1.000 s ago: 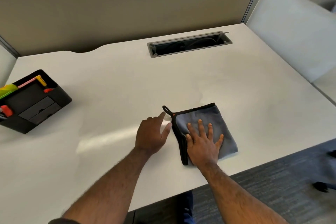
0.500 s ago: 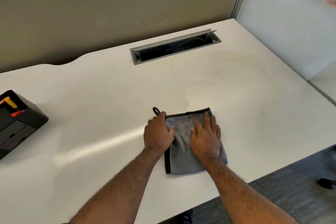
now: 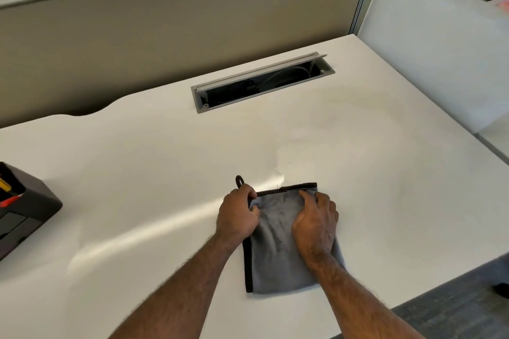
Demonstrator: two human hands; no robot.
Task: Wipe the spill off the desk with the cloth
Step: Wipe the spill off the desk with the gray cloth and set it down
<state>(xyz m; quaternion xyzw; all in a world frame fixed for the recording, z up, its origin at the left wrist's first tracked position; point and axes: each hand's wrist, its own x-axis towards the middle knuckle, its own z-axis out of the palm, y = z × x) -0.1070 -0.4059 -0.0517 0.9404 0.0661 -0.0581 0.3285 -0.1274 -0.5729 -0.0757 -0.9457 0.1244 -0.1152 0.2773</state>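
1. A folded grey cloth (image 3: 278, 245) with a black border lies flat on the white surface (image 3: 137, 187), close to its near edge and a little right of the middle.
2. The left hand (image 3: 238, 217) sits at the cloth's far left corner. Its fingers (image 3: 252, 195) are curled shut, pinching the black-edged corner between thumb and forefinger.
3. A small black hanging loop (image 3: 239, 181) pokes out just beyond the left knuckles, lying on the surface.
4. The right hand (image 3: 316, 224) lies on top of the cloth's right half. Its fingers (image 3: 307, 197) are bent and drawn together, gathering the fabric near the far right corner, where the cloth puckers under them.
5. The near half of the cloth stays flat between the two forearms, uncovered.
6. A faint wet streak (image 3: 275, 176) shines on the surface just beyond the cloth's far edge.
7. A black desk organiser (image 3: 24, 215) stands at the left edge; an open cable tray (image 3: 261, 82) is set in towards the far edge.
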